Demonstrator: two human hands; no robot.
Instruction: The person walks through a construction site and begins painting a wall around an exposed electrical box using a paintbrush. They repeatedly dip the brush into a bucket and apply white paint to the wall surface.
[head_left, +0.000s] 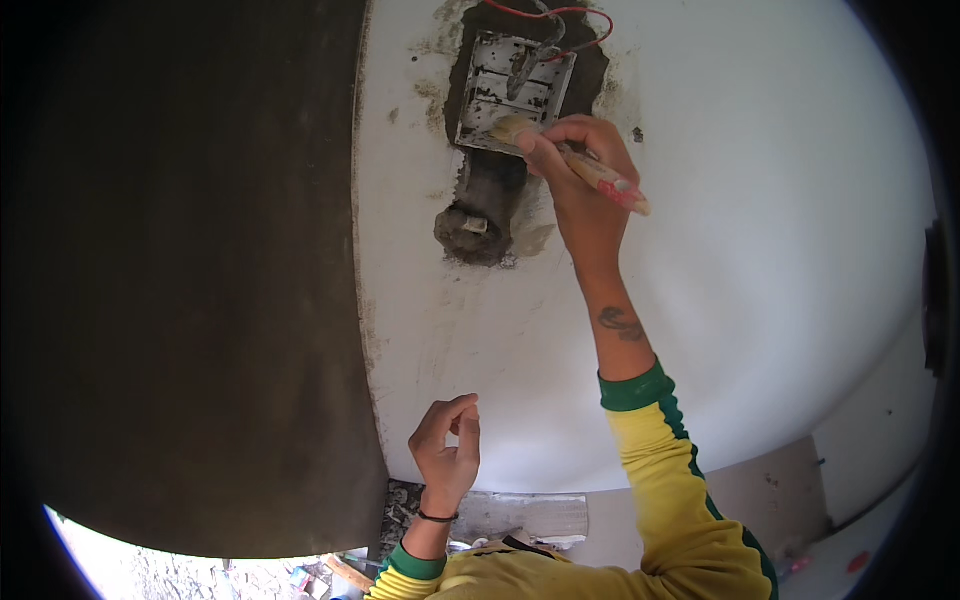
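My right hand (589, 172) is closed around a paintbrush (604, 178) with pale bristles and a worn handle marked with red paint. The bristles touch or hover just over the lower part of a white electrical wall box (495, 116), spattered with dark mortar and set into the wall. A red wire (600, 37) and a dirty grey conduit or cable (529, 66) come out at the box. Lower down, my left hand (446, 450) hangs before the wall, its fingers curled towards the thumb. Nothing shows in it.
Dark mortar (487, 184) surrounds the box and runs down to a round patch with a pale fitting (475, 224). White wall (735, 225) spreads to the right; a dark brown surface (187, 262) fills the left. Below lie a board (525, 517) and rubble (401, 510).
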